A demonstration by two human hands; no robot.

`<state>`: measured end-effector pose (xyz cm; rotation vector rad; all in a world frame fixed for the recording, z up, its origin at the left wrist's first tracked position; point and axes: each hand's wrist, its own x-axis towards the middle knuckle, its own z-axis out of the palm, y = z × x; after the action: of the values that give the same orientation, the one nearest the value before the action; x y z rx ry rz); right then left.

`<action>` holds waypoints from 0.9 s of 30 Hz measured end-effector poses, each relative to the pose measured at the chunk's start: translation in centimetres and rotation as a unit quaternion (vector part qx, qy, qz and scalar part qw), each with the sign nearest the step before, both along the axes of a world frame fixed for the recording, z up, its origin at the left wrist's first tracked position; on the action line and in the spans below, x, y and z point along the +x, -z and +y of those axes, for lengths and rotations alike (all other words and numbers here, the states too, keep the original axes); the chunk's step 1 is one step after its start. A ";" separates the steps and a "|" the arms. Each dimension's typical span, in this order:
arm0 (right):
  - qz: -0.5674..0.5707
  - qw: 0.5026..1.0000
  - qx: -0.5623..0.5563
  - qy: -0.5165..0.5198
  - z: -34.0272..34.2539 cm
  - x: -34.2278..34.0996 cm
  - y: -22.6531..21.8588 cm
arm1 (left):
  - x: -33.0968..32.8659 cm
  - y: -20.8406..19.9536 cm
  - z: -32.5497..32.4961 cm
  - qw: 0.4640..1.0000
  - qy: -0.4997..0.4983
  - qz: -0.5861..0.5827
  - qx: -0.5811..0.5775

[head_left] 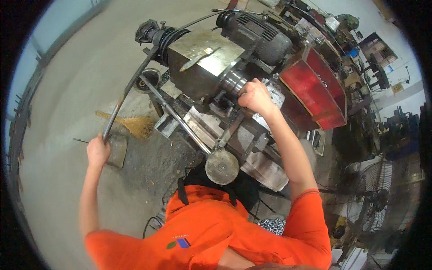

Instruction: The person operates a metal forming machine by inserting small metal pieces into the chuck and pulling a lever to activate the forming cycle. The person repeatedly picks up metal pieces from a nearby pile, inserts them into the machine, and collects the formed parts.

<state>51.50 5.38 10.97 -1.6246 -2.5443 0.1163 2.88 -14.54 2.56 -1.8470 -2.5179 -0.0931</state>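
My left hand [98, 152] is wrapped round the lower end of a long metal lever [119, 101], out to the left of a small lathe. That lever runs up past the pulley end of the headstock [180, 74]. At the bright round spindle nose [234, 82], my right hand [258, 97] is closed, with its fingers against the front of the spindle. Whatever those fingers hold is hidden behind the hand. On top of the headstock lies a flat metal tool [200, 59], perhaps a wrench.
Behind the headstock sits a finned motor [258, 38], with a red metal box [315, 87] to its right. A round disc [222, 167] and slanting bar [175, 114] are close to my body. A broom [137, 126] and dustpan [118, 150] rest left; a fan [373, 198] stands right.
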 end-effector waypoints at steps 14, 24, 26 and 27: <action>0.035 0.999 0.026 0.027 -1.0 0.4 0.7 | -14.4 0.3 11.7 0.987 0.016 0.114 0.112; 0.166 0.970 0.144 0.101 -16.7 11.4 -2.6 | 12.0 18.1 13.3 0.970 0.171 -0.142 -0.100; 0.154 0.968 0.098 0.171 -20.8 15.2 -1.5 | 12.0 17.3 14.0 0.957 0.248 -0.039 -0.145; 0.135 0.967 0.089 0.199 -22.8 16.9 -1.2 | 11.6 16.7 15.0 0.946 0.283 0.015 -0.159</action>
<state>68.43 -17.43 12.14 -1.8612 -1.9313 0.0618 14.43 0.51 -14.17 -2.6182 -1.9887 0.3534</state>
